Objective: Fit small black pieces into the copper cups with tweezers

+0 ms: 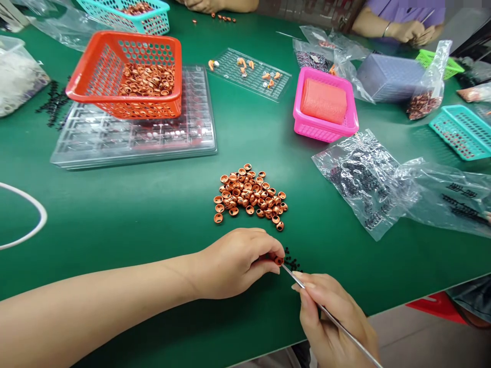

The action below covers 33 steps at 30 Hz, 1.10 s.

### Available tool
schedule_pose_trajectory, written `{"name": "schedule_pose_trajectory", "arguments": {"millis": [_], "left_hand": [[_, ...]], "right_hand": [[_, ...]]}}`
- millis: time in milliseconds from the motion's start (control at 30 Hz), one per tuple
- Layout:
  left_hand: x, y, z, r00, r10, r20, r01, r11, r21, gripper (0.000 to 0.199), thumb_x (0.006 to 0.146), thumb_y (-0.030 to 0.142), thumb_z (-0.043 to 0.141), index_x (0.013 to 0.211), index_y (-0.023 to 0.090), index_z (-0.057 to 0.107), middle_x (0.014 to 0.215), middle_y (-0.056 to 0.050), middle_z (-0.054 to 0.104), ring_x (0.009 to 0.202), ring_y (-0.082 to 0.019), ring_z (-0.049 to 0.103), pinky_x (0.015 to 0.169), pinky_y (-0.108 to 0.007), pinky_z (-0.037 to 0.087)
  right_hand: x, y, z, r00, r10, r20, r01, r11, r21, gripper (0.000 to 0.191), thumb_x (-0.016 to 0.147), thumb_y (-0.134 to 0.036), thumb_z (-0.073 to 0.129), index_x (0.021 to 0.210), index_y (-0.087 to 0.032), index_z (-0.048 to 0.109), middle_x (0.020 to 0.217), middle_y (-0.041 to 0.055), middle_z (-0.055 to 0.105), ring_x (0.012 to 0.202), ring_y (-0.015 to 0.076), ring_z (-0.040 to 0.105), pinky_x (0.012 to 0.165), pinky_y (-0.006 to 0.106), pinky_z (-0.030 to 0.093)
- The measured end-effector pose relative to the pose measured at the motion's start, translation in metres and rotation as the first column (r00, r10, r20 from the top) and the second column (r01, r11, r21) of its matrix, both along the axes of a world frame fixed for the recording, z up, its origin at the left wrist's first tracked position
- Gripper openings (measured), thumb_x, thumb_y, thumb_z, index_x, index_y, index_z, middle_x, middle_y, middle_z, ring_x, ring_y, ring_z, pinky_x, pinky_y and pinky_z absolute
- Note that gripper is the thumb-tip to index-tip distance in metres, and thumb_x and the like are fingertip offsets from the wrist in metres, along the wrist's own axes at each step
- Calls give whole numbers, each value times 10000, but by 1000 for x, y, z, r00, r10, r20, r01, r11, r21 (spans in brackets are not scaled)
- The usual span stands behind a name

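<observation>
Your left hand point(240, 260) pinches a copper cup point(279, 261) between thumb and fingers, just above the green desk point(153, 225). Your right hand point(333, 317) grips a thin metal rod point(337, 323), and the rod's tip meets the cup. Small black bits point(293, 261) lie on the desk just beside your left fingertips. Beyond that hand, a loose pile point(251, 194) of similar copper cups sits on the desk.

To the left of the pile, a red basket point(125, 105) holding more cups stands on clear trays point(134, 143). On the other side, a pink basket point(326, 132) contains a coral-coloured roll point(324, 100), with a clear bag point(360, 179) of dark pieces near it. Across the desk, other people's hands point(414, 33) show, and a clear sheet point(251, 74) carries a few orange pieces point(270, 82).
</observation>
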<state>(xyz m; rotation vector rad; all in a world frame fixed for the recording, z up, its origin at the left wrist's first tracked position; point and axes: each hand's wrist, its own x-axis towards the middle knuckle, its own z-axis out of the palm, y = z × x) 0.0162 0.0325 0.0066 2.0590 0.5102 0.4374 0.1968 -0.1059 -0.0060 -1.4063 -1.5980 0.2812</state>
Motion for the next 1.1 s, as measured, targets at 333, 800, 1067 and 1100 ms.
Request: {"name": "schedule_pose_trajectory", "arguments": {"millis": [333,800,1067,1100], "left_hand": [[0,0,-3,1000,-21,13,21,1000,21,59,922,135,578,967,152,612,850,-29,695,765,-144,590,692,-227,459],[0,-13,-7,1000,15,17,-19,956,293,136,977,97,415,933,143,535,762,-39,609,682,-155,496,599,-259,410],[1,-13,-9,1000,22,2,-22,954,300,134,961,91,436,924,130,559,760,-44,622,683,-162,505,596,-266,405],[2,-12,-9,1000,24,1,-23,961,277,127,959,93,448,925,129,564,764,-43,626,692,-161,517,604,-263,411]], "right_hand": [[-1,1,2,1000,-3,13,3,1000,2,342,792,5,640,1070,-194,634,993,52,749,899,184,729,760,308,624],[2,1,6,966,67,250,-74,997,21,274,835,-43,643,1079,-167,629,1012,56,748,944,157,715,841,273,607],[3,1,2,960,71,272,-77,997,11,349,792,-45,695,1104,-188,631,1047,48,750,941,159,719,838,277,610],[2,3,2,971,46,233,-50,999,13,336,783,-54,703,1076,-206,643,1019,29,759,901,154,729,811,266,617]]}}
